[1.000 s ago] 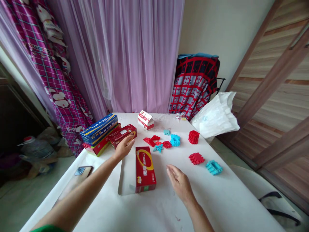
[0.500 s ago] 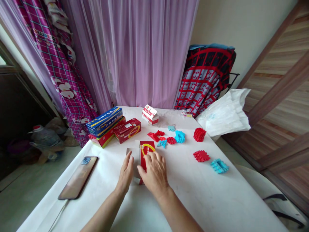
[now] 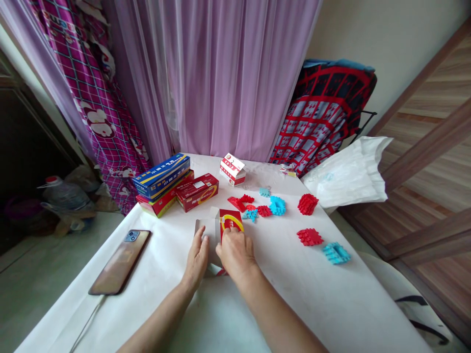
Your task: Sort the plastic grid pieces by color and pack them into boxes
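Observation:
A red cardboard box (image 3: 230, 220) with a yellow curved stripe lies in front of me, its grey inner flap (image 3: 209, 229) folded out to the left. My left hand (image 3: 198, 252) rests along that flap, fingers stretched out and thumb apart. Over the lower part of the box is my right hand (image 3: 237, 250), its fingers bent and gripping the edge; the fingertips are hidden. Just beyond the box lie several interlocking plastic pieces: red ones (image 3: 264, 211), a light blue star-like piece (image 3: 250, 214) and a blue ring-shaped block (image 3: 277, 205).
Boxes stand at the back left: a blue one (image 3: 162, 174) on a red-green one (image 3: 158, 206), and a dark red one (image 3: 198, 192). A white-red box (image 3: 233, 170) is behind. A phone (image 3: 121, 262) with a cable lies left. Red (image 3: 309, 237) and blue blocks (image 3: 336, 253) lie right.
My right hand's fingers have curled in on the box, where they were more spread before. The flap on the left now shows wider. The view has shifted slightly.

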`<state>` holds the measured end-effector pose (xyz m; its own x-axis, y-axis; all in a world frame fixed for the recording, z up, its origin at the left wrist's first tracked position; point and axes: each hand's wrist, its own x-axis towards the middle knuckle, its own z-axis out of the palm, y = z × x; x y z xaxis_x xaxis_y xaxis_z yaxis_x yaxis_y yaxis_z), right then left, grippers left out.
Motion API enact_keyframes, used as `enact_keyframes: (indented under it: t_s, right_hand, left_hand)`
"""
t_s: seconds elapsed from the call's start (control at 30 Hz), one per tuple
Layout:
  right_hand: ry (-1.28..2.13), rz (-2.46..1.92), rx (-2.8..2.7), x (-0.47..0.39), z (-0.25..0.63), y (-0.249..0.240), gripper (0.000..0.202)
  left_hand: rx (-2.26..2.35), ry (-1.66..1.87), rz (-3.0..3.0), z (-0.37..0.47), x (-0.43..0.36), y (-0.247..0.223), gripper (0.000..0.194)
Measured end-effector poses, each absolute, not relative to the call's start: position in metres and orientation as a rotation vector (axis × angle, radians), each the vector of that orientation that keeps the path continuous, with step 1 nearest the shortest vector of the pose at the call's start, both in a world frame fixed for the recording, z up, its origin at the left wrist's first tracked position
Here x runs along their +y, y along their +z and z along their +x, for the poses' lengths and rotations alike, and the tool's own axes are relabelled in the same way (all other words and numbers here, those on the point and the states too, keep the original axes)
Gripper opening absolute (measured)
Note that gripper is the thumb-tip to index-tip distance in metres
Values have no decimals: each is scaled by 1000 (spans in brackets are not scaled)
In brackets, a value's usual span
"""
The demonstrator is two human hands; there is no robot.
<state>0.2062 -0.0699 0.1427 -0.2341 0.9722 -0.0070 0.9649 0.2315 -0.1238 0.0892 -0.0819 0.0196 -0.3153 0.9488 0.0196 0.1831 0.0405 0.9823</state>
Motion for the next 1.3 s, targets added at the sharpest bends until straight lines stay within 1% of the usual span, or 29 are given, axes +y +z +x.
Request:
enact_keyframes:
  t_s: [0.2,0.33,0.4,0.53,0.63,0.73,0.87,0.97,1.17,1.23,1.3]
  right_hand:
    - [239,-2035,-2384,-50,243,151,28]
    - [381,-2052,-2244,-37,286,137,28]
    - [602,-1940,-2088,-33,305,120,29]
    - [1120,-1518,-1634,-31,327,83,34]
    - [1267,-1297,-1449,-32,330,69,36]
    - [1263,-1264,-1432,-34,330,66,37]
    - [1272,-1361,-1447,-36,330,68,38]
    - [1222,-1407,-1496,-35,329,67,36]
    - [1113,-1374,-1538,-35,328,63,31]
    - [1097,-1373,-1532,-35,327,63,32]
    - [1084,-1370,-1529,-36,324,63,33]
  left_hand:
    - [1507,1372,1266,108,-74,18,60]
    - [1436,1413,1415,133,-61,27,57]
    - [1406,1408,1517,145,-56,36,57]
    - [1332,1325,1768,162,-52,48,54]
    - [1388,1305,1767,165,-52,47,50]
    - [1400,1254,1634,161,-50,47,51]
    - [1333,1095,1375,152,-45,57,50]
    - [1329,1029,1313,148,-44,67,60]
    - [1299,872,1473,143,-69,66,89]
    - [1317,875,1599,143,-80,58,91]
    - [1348,919,1748,145,-87,48,88]
